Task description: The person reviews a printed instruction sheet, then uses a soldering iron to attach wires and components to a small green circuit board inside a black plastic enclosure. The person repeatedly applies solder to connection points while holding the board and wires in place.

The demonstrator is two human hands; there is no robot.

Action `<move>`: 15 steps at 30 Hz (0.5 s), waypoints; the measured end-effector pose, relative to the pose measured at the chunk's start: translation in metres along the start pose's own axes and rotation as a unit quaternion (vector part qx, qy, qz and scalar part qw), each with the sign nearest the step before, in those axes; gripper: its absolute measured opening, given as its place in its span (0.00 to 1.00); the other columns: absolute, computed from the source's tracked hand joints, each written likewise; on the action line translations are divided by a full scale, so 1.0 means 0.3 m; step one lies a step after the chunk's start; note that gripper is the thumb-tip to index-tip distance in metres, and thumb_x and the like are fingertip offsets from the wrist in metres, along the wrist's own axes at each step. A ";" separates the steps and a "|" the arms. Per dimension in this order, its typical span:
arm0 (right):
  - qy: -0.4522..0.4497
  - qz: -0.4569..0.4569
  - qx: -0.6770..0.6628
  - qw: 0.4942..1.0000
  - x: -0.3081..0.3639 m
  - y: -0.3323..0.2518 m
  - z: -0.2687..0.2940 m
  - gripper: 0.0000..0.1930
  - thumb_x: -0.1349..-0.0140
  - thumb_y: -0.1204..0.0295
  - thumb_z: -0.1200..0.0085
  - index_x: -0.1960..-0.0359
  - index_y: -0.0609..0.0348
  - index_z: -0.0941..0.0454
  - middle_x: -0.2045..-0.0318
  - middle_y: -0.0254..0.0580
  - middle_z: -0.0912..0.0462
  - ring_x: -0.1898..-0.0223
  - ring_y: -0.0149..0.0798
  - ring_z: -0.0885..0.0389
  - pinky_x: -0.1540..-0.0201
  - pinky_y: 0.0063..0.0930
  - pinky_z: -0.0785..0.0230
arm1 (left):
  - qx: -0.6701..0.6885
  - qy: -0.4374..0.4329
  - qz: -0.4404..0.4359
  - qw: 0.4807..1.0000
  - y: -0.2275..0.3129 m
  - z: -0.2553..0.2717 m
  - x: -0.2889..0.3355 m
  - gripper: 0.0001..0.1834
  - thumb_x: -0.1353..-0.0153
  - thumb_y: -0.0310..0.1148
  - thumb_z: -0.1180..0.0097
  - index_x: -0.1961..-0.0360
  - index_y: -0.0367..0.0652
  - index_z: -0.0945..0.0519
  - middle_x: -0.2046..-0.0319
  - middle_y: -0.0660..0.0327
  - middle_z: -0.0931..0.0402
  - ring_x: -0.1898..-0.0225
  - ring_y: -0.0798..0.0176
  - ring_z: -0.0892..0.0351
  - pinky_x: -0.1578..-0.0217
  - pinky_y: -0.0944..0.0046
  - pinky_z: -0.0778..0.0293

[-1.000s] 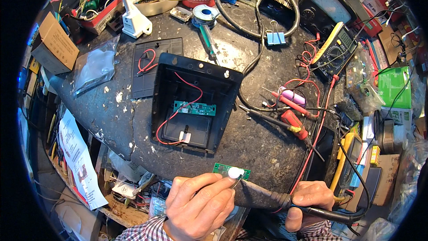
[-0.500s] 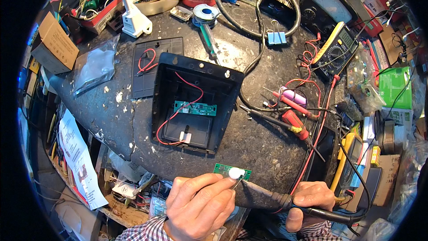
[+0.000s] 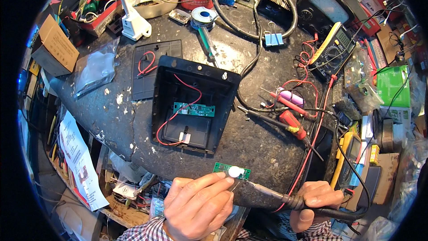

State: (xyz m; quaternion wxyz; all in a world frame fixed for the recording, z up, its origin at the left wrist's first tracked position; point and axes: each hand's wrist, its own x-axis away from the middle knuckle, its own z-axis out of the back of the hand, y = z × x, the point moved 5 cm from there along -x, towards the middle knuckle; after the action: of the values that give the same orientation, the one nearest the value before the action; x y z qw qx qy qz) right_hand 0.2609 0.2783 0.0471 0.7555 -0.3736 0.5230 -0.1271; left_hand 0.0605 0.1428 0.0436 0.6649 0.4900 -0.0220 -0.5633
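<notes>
My left hand [image 3: 198, 203] is closed, its fingertips pinching at a white round domed part [image 3: 235, 172] on a small green circuit board [image 3: 220, 167]. A thin wire or lead shows just below those fingertips; its kind is too small to make out. In my right hand [image 3: 315, 200] is a soldering iron [image 3: 292, 201], its fingers wrapped round the handle. The iron's tip points left, close to the board's lower right corner. Beyond the board lies an open black plastic housing [image 3: 229, 102], with a second green circuit board [image 3: 205, 110] and a red wire inside.
A flat black cover [image 3: 145, 85] lies behind the housing. To the right are a red-handled screwdriver [image 3: 292, 121], test probes, a purple cylinder [image 3: 290, 98] and a yellow-edged multimeter [image 3: 335, 51]. A solder spool [image 3: 204, 16] and a green desoldering pump or syringe [image 3: 206, 41] lie farther back.
The soldering iron and my right hand have shifted right, drawing the tip slightly away from the white part. My left hand stays at the board. The whole view has shifted a little.
</notes>
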 end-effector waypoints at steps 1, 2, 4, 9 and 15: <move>-0.003 0.000 0.003 1.000 0.003 0.002 -0.002 0.18 0.30 0.63 0.34 0.58 0.61 0.31 0.74 0.37 0.27 0.87 0.28 0.33 0.84 0.25 0.40 | 0.002 0.000 -0.001 1.000 0.001 0.003 0.000 0.11 0.46 0.21 0.25 0.60 0.35 0.12 0.56 0.53 0.09 0.49 0.51 0.10 0.52 0.56 0.21; -0.006 0.000 0.006 1.000 0.007 0.002 -0.005 0.18 0.31 0.63 0.34 0.58 0.61 0.31 0.74 0.37 0.27 0.87 0.28 0.34 0.84 0.25 0.41 | 0.004 0.002 -0.001 1.000 0.001 0.006 0.000 0.11 0.46 0.21 0.25 0.60 0.35 0.12 0.56 0.53 0.09 0.49 0.51 0.10 0.53 0.56 0.21; -0.023 -0.004 0.028 0.999 0.005 -0.007 -0.007 0.18 0.31 0.63 0.34 0.58 0.61 0.31 0.74 0.37 0.28 0.87 0.28 0.34 0.84 0.25 0.41 | 0.008 0.008 0.000 1.000 -0.001 0.011 0.000 0.12 0.46 0.21 0.25 0.60 0.35 0.12 0.56 0.53 0.09 0.49 0.51 0.10 0.53 0.56 0.21; -0.084 -0.034 0.062 0.994 -0.007 -0.020 -0.017 0.17 0.33 0.65 0.34 0.56 0.59 0.30 0.75 0.36 0.28 0.86 0.28 0.34 0.84 0.27 0.41 | -0.007 0.025 0.001 1.000 -0.003 0.005 0.004 0.12 0.46 0.20 0.25 0.60 0.36 0.12 0.56 0.53 0.09 0.49 0.51 0.10 0.54 0.57 0.21; -0.107 -0.066 0.007 0.992 -0.017 -0.017 -0.027 0.17 0.37 0.69 0.29 0.56 0.60 0.26 0.74 0.38 0.23 0.85 0.30 0.31 0.82 0.28 0.38 | -0.010 0.014 0.006 1.000 -0.007 -0.006 0.004 0.13 0.47 0.20 0.25 0.60 0.36 0.12 0.56 0.53 0.10 0.49 0.51 0.10 0.54 0.57 0.21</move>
State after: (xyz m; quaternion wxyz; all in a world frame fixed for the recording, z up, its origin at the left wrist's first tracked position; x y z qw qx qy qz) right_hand 0.2527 0.2742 0.0528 0.7995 -0.4133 0.4129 -0.1398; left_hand 0.0606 0.1432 0.0406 0.6736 0.4907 -0.0098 -0.5527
